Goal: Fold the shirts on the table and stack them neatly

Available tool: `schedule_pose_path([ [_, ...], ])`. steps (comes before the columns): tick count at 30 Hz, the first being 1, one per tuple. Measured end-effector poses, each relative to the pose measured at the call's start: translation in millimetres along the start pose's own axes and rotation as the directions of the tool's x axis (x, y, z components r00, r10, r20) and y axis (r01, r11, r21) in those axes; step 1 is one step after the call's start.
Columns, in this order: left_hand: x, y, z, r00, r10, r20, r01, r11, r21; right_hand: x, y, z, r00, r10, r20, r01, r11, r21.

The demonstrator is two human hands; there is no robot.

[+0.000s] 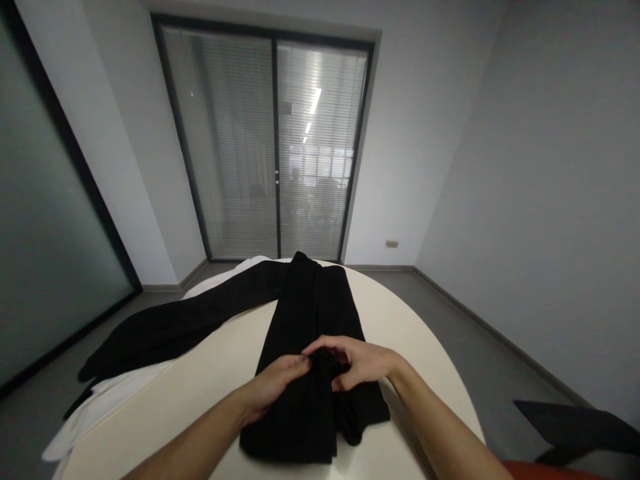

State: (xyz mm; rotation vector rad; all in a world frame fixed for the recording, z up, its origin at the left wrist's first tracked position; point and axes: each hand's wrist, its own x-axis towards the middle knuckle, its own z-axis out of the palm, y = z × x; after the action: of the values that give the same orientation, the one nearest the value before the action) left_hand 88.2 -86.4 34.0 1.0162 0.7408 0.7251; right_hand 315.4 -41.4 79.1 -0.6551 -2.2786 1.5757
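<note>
A black garment (293, 320) lies lengthwise on the round cream-coloured table (400, 320), with a lengthwise gap or fold down its middle. My left hand (275, 387) rests on its near part, the thumb and fingers pinching a bunched bit of the fabric. From the right, my right hand (357, 363) curls its fingers and thumb around the same gathered cloth. Both hands nearly meet at this spot. The near end of the garment spreads in loose folds below them, and some of the gripped fabric is hidden by the fingers.
To the left a long black piece of clothing (175, 327) stretches over a white cloth (120, 393) and hangs past the table edge. A dark chair part (580, 427) and something red (540, 471) show at lower right. Beyond the table stands a glazed partition with blinds (240, 153).
</note>
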Motion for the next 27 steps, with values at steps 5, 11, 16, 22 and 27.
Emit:
schedule_pose_path([
  [5,1.8,-1.9,1.8,1.000,-0.011,0.025,0.010,1.000,0.015,8.7,7.3,4.3,0.985,-0.145,-0.095,0.137,0.987,-0.089],
  [11,4.6,0.6,-5.6,0.994,0.089,-0.067,-0.080,0.989,0.128,19.0,17.9,10.1,0.963,-0.021,-0.269,0.039,0.997,0.064],
  [16,-2.0,7.4,-36.0,0.990,0.136,-0.026,-0.128,0.969,0.214,23.7,35.1,2.6,0.915,0.158,-0.370,-0.070,0.968,0.240],
  [22,-10.3,7.1,-48.4,0.972,0.178,0.156,-0.232,0.844,0.483,26.6,47.3,-2.1,0.897,0.273,-0.347,-0.128,0.913,0.388],
  [27,-6.6,0.9,-37.9,0.974,0.224,0.020,-0.194,0.792,0.579,25.8,51.5,-3.5,0.892,0.284,-0.351,-0.145,0.917,0.373],
])
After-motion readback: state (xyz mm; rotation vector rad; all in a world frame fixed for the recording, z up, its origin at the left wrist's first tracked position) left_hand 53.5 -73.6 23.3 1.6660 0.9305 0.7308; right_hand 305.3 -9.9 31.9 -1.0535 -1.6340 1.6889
